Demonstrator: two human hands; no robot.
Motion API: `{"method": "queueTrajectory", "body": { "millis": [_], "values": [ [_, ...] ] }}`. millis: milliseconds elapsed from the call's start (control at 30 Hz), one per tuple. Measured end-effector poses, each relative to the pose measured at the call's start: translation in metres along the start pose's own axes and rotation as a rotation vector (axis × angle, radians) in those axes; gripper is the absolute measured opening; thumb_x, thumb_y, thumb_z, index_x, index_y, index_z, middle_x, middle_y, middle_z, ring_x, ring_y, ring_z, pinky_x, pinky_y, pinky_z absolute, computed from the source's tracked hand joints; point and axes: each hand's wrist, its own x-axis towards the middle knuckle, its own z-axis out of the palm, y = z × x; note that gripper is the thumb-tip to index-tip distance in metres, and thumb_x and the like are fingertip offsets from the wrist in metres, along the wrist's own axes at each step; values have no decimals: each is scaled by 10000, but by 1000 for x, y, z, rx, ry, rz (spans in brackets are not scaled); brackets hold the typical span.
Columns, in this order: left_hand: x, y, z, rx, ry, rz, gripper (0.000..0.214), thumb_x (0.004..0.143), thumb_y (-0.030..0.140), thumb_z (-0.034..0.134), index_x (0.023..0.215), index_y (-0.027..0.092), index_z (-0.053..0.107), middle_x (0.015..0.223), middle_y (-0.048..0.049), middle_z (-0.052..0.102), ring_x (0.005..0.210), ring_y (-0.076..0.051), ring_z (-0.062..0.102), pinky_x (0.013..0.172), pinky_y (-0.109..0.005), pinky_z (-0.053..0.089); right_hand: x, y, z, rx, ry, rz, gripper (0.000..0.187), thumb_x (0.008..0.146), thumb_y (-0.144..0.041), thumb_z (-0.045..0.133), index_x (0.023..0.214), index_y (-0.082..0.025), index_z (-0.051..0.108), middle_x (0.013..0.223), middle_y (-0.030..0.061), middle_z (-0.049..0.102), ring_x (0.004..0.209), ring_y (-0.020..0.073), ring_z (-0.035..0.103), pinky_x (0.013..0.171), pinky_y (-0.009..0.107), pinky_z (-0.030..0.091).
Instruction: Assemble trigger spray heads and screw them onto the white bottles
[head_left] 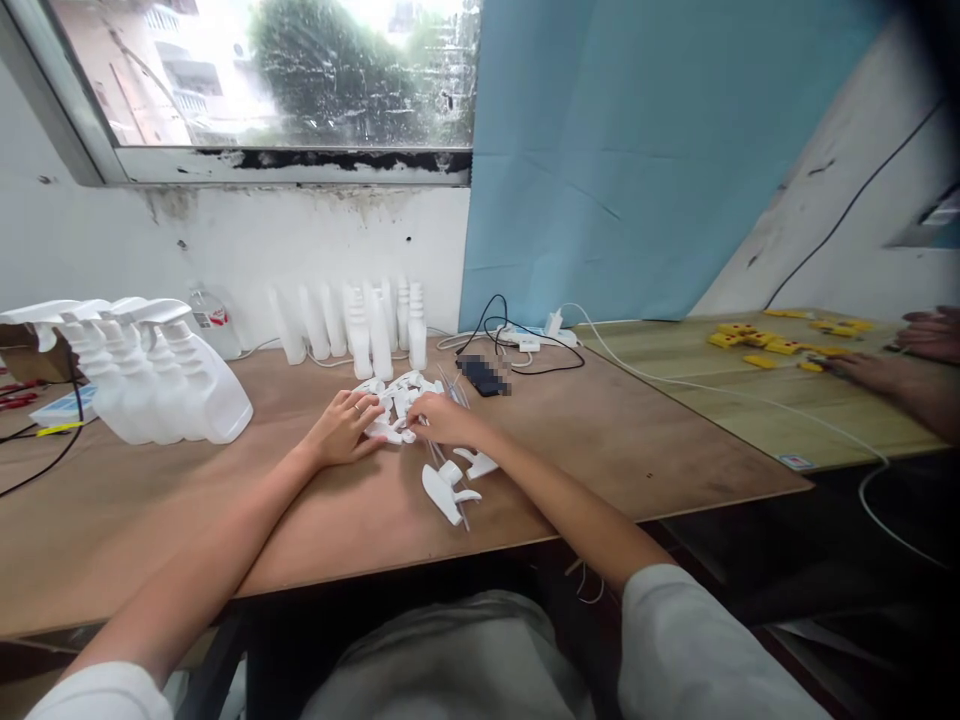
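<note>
Both my hands rest on a small heap of white spray-trigger heads (397, 395) in the middle of the brown table (225, 500). My left hand (343, 425) has its fingers curled over a white trigger part at the heap's left edge. My right hand (442, 418) is closed in a pinch on another white piece at the heap's right side. One assembled trigger head with its dip tube (447, 490) lies nearer to me, just below my right wrist.
Finished white spray bottles (150, 375) stand in a row at the left. Bare white bottles (360, 325) line the wall. A dark phone (484, 375), cables and a power strip (540, 335) lie behind. At the right, another person's hands (900, 365) work by yellow parts (757, 345).
</note>
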Motion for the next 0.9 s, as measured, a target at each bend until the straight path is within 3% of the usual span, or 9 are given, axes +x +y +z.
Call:
{"method": "queueTrajectory", "body": {
  "millis": [100, 200, 433, 600, 700, 800, 900],
  "values": [
    [-7, -6, 2, -26, -32, -4, 524, 795, 550, 583, 1203, 222, 617, 1191, -164, 591, 1133, -333, 493, 991, -495, 303, 1, 0, 9, -18, 4, 38, 124, 780, -155, 650, 866, -156, 739, 885, 84, 695, 951, 228, 576, 828, 312, 375],
    [-10, -7, 4, -64, -35, -17, 483, 821, 527, 567, 1218, 258, 625, 1130, -143, 615, 1098, -313, 504, 988, -480, 292, -4, 1, 16, -25, -6, 46, 154, 785, -176, 670, 923, -179, 740, 926, 79, 701, 1018, 246, 558, 855, 330, 341],
    [-9, -7, 5, -85, -74, -11, 404, 910, 429, 469, 1234, 241, 619, 1117, -139, 646, 1072, -294, 520, 989, -463, 279, -5, 8, 23, 105, 77, 86, 24, 748, -173, 725, 769, -175, 736, 798, 37, 702, 879, 192, 599, 849, 322, 348],
    [-14, -2, -5, -229, 64, -163, 413, 922, 422, 444, 1243, 209, 593, 1170, -127, 639, 1098, -274, 521, 1002, -446, 303, -3, 9, 21, 188, 134, 127, 150, 689, -175, 779, 827, -151, 724, 818, 24, 696, 785, 148, 606, 747, 257, 415],
    [-12, 8, -11, -534, 277, -392, 432, 905, 471, 447, 1195, 185, 591, 1123, -105, 640, 1022, -236, 552, 953, -378, 385, -2, 8, 18, 232, 192, 146, 114, 737, -175, 737, 844, -140, 717, 860, 37, 702, 782, 136, 610, 748, 249, 435],
    [-6, 20, -15, -1048, 471, -584, 451, 891, 515, 418, 1107, 161, 596, 918, -70, 646, 811, -189, 584, 782, -308, 467, -2, 7, 13, 289, 288, 133, 67, 802, -185, 665, 793, -139, 714, 807, 37, 694, 750, 131, 600, 735, 253, 432],
    [2, 32, -18, -1543, 497, -661, 415, 882, 486, 372, 1001, 154, 591, 677, -29, 567, 587, -155, 527, 577, -281, 459, -1, 2, 9, 322, 409, 67, 104, 817, -220, 650, 771, -145, 706, 758, 26, 662, 710, 127, 559, 700, 254, 420]
  ]
}}
